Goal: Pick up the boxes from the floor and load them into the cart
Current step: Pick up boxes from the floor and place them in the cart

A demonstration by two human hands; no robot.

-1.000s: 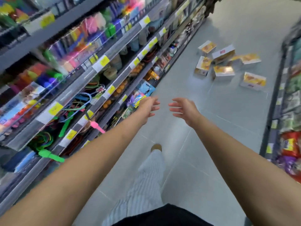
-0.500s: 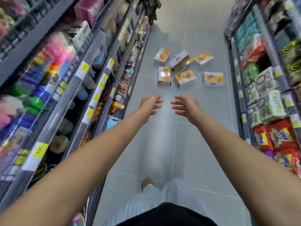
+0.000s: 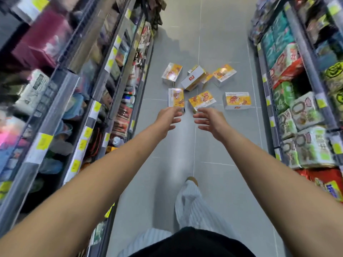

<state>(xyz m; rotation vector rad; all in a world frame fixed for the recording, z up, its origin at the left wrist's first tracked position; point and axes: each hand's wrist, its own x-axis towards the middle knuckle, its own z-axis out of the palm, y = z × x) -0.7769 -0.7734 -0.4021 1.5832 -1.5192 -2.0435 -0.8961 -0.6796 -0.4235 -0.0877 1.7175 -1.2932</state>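
Your left hand [image 3: 168,118] and right hand [image 3: 209,118] reach out with fingers loose, grasping nothing; boxes [image 3: 202,98] lie scattered just beyond them on grey tiled floor [image 3: 167,164]; stocked shelves [image 3: 297,101] flank both sides.

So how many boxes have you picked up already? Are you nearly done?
Not nearly, it's only the start. Done: nothing; all the boxes lie scattered on the floor, and no cart is in view. In hand: nothing; the left hand and right hand are open and empty, reaching toward the two nearest boxes. Left: picking up every box and loading it.
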